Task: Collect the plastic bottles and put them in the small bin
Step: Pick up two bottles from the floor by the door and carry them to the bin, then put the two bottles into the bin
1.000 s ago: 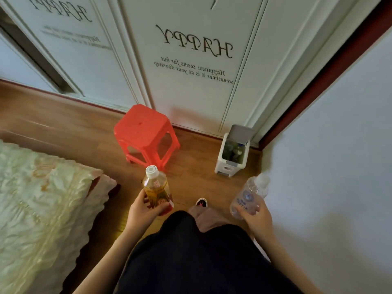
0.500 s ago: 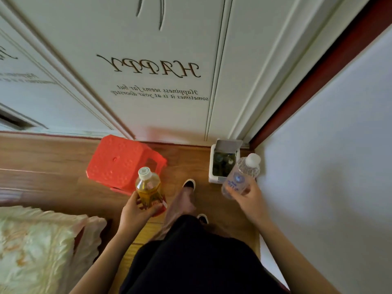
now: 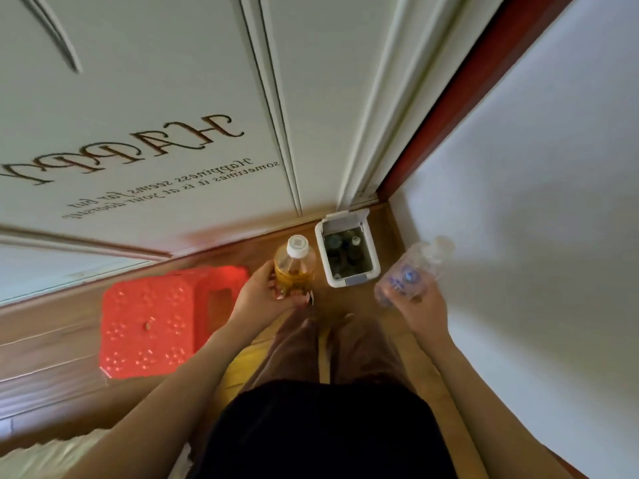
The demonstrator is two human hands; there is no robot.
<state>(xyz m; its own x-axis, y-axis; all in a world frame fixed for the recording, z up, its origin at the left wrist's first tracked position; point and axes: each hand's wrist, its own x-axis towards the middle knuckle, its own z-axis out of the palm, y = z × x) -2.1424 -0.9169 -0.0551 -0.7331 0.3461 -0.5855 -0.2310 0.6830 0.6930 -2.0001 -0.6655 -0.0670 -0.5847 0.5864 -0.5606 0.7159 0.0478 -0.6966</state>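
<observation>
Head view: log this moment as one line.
left hand: holds amber bottle, upright | right hand: holds clear bottle, tilted | bin: lid open, bottles inside | held bottles: not yet binned

The small bin (image 3: pixel 348 252) now sits just ahead, between both held bottles.

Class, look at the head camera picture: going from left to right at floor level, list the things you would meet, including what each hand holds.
red stool → left hand holding the amber bottle → small white bin → right hand holding the clear bottle → white wall
</observation>
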